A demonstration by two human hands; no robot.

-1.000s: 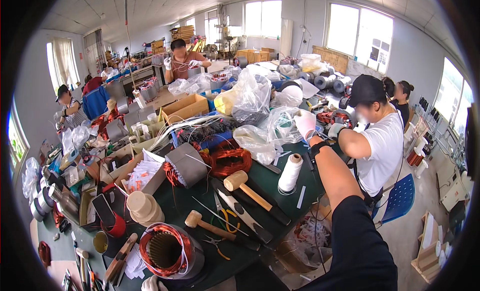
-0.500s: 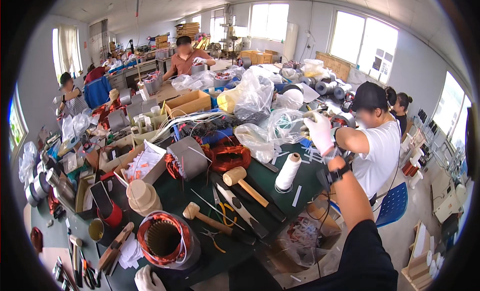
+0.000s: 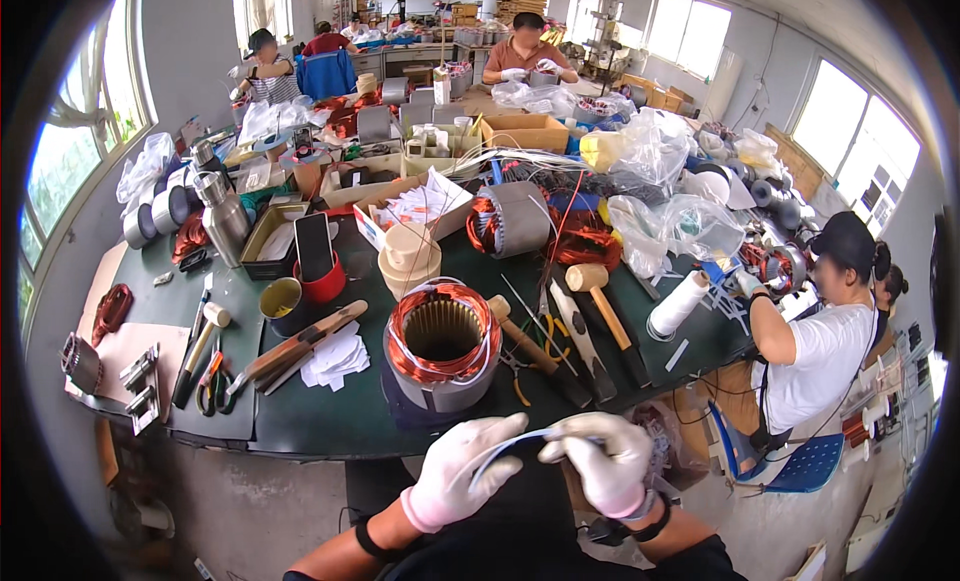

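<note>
Both my gloved hands are in front of the table's near edge. A thin pale strip or cord (image 3: pixel 512 440), bent in a curve, runs between them. My right hand (image 3: pixel 608 463) pinches one end. My left hand (image 3: pixel 468 471) has its thumb and fingers around the other end. Just beyond my hands a motor stator (image 3: pixel 432 383) stands upright, its open bore facing up. Red-orange copper windings, laced with white cord, ring its top. Right of it lie wooden mallets (image 3: pixel 588 278), pliers (image 3: pixel 516 379) and a cone of white thread (image 3: pixel 678 306).
A wooden-handled tool (image 3: pixel 305 339) and cut white paper pieces (image 3: pixel 338 359) lie left of the stator. Behind stand stacked wooden discs (image 3: pixel 409 259), a red cup (image 3: pixel 322 281) and another stator (image 3: pixel 515 219). A co-worker in white (image 3: pixel 825 321) sits at right near a blue chair (image 3: pixel 780 463).
My right hand has come down from the plastic bags at right to the front. My left hand has left the stator's near side and meets it at the strip. The view has turned left.
</note>
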